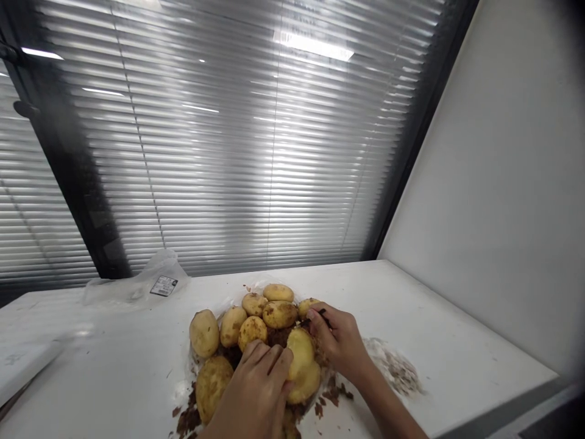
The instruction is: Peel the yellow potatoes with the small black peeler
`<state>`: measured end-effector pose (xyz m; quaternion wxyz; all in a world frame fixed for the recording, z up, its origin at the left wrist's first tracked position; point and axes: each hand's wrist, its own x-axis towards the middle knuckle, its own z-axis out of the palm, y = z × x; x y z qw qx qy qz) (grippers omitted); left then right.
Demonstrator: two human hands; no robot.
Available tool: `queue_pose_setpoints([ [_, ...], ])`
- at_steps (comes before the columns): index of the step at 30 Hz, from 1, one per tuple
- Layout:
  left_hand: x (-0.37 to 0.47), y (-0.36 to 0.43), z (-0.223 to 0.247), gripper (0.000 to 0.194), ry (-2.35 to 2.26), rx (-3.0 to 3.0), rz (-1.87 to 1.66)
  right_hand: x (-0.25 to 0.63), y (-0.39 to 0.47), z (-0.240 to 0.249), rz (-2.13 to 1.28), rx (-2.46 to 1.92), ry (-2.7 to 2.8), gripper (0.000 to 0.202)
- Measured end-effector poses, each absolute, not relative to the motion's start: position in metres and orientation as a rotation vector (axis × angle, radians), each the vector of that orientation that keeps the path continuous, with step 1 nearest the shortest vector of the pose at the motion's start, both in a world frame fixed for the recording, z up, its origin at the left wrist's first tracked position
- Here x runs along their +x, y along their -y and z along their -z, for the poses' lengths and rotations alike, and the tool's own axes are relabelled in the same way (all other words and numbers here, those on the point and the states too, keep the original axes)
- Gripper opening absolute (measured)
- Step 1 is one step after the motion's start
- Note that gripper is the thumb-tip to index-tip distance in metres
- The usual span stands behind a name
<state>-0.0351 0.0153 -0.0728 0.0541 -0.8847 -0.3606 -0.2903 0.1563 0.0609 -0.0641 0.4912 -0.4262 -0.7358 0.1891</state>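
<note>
My left hand [262,384] is closed, with its fingertips against a pale yellow, largely peeled potato [304,372] of knobbly shape. Above and to the right of that potato, my right hand [337,338] grips a thin black-handled tool [322,313]. Its working end points left towards the potato's top and is too small to make out. Several unpeeled potatoes with brown, dirt-marked skins lie around the hands, among them a large potato [212,385] at the left and an oval potato [280,314] behind. Dark brown scraps [280,336] lie between them.
The potatoes rest on clear plastic on a white table [128,372]. Loose brown scraps [188,421] are scattered near the front. A clear bag [141,283] with a label lies at the back left, a white box [22,369] at the left edge, and a crumpled plastic heap [395,366] at the right.
</note>
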Motion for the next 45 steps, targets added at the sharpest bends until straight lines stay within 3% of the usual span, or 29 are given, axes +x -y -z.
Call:
queue_pose_setpoints([
  [15,-0.036,-0.015,0.073,0.028,1.079,-2.657,0.920,0.164,-0.061,0.060,-0.508,-1.078,1.735,0.033],
  [28,-0.037,-0.014,0.073,0.031,1.098,-2.656,0.898,0.170,-0.063,0.060,-0.774,-1.062,1.654,0.038],
  [32,-0.038,-0.014,0.073,0.030,1.085,-2.644,0.928,0.172,-0.065,0.060,-0.673,-1.097,1.638,0.038],
  [37,-0.035,-0.015,0.073,0.029,1.126,-2.659,0.929,0.176,-0.069,0.061,-0.852,-1.054,1.660,0.041],
  [41,-0.036,-0.015,0.073,0.029,1.129,-2.680,0.910,0.178,-0.073,0.062,-0.735,-1.079,1.624,0.041],
  [45,-0.038,-0.014,0.072,0.030,1.123,-2.681,0.922,0.179,-0.074,0.064,-0.960,-1.039,1.557,0.044],
])
